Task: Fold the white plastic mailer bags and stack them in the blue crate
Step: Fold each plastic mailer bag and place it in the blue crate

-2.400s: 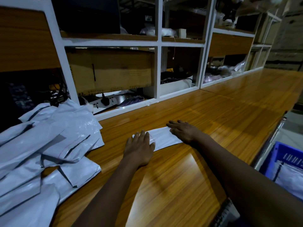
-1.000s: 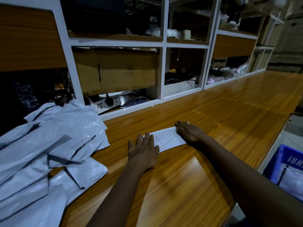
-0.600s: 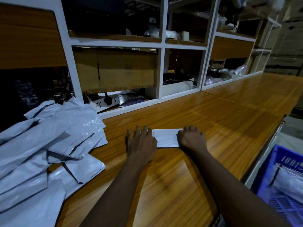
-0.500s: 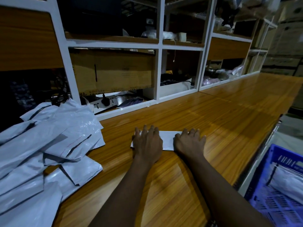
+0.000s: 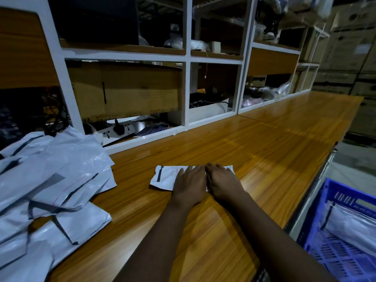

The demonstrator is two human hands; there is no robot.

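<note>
On the wooden bench (image 5: 254, 151), our left hand (image 5: 189, 184) and right hand (image 5: 222, 183) lie flat, fingers straight, pressing the folded mailer (image 5: 164, 177). We should sweep outward to crease it; the blue crate (image 5: 333, 237) sits right of the mailer.

A single wide-angle view comes from the person's head, looking forward and down along a wooden counter (image 5: 274, 151). It sits close: both forearms enter from the bottom edge, and the left hand (image 5: 190, 184) and right hand (image 5: 222, 183) lie near the middle of the frame. White shelves (image 5: 186, 58) fill the top, their uprights fanning outward as they rise. A pile of bags (image 5: 50, 180) is cut by the left edge, a blue crate (image 5: 317, 220) by the lower right corner.
</note>
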